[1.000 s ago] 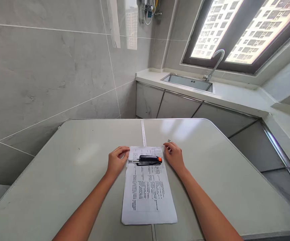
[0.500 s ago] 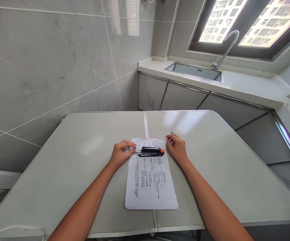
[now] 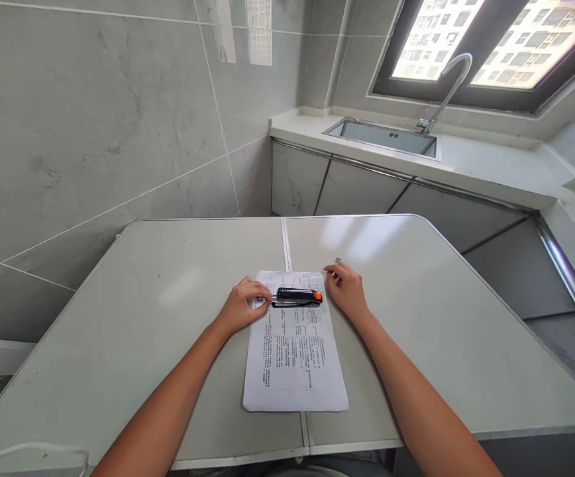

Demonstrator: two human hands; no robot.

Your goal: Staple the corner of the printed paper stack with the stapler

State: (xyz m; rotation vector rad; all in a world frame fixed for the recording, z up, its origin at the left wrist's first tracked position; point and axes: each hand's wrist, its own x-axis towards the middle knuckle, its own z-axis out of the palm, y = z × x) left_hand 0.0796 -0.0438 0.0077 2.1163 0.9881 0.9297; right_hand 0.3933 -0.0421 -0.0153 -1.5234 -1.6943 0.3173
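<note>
A black stapler (image 3: 298, 296) with an orange end lies across the upper part of the printed paper (image 3: 295, 391). A silver metal part juts from the stapler's left end. My left hand (image 3: 242, 305) has thumb and fingers closed around that metal part, with its wrist side resting on the table. To the right of the paper, my right hand (image 3: 347, 288) lies with curled fingers, thumb and index tips together. A small striped piece (image 3: 338, 260) shows just beyond its fingers; I cannot tell whether it is held or lies on the table.
The pale folding table (image 3: 168, 298) has a seam (image 3: 285, 242) down its middle. A white cord (image 3: 34, 448) lies at the near left corner. Behind the table stand a counter with a sink (image 3: 381, 136), a tap (image 3: 451, 86) and a window. A tiled wall rises at the left.
My left hand has shifted slightly right over the stapler's metal end, and its fingers have closed on it. The right hand stays put. The whole view has shifted slightly.
</note>
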